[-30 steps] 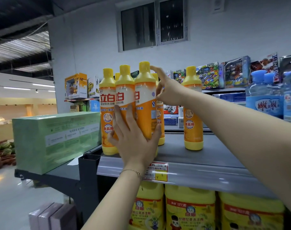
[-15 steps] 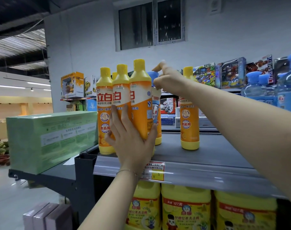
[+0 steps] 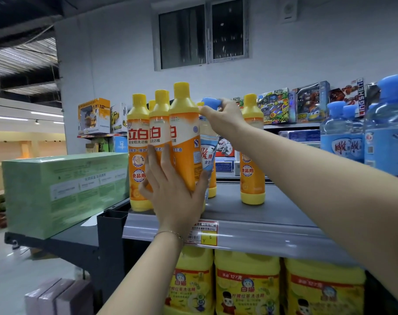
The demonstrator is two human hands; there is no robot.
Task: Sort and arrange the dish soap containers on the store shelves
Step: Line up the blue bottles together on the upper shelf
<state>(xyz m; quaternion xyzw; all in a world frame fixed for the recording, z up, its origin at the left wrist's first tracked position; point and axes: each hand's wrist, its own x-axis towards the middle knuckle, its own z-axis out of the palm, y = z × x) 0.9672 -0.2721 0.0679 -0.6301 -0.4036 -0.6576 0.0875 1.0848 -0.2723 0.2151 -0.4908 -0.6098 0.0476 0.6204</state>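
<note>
Three orange dish soap bottles with yellow caps (image 3: 184, 137) stand together at the left end of the grey top shelf (image 3: 257, 214). My left hand (image 3: 173, 189) is wrapped around the lower part of the two right ones. Behind them my right hand (image 3: 223, 119) grips the blue cap of a clear blue-labelled bottle (image 3: 208, 151), raised among the orange ones. More orange bottles hide at the back. A single orange bottle (image 3: 252, 155) stands apart to the right.
Blue-capped bottles (image 3: 350, 137) fill the shelf's right end. Large yellow jugs (image 3: 245, 285) sit on the shelf below. A green carton (image 3: 61, 189) lies on a dark stand to the left. Toy boxes (image 3: 291, 105) line a far shelf.
My right hand reached behind the orange bottles, closed on the blue cap and lifted the blue-labelled bottle up into view. My left hand kept its hold on the orange bottles.
</note>
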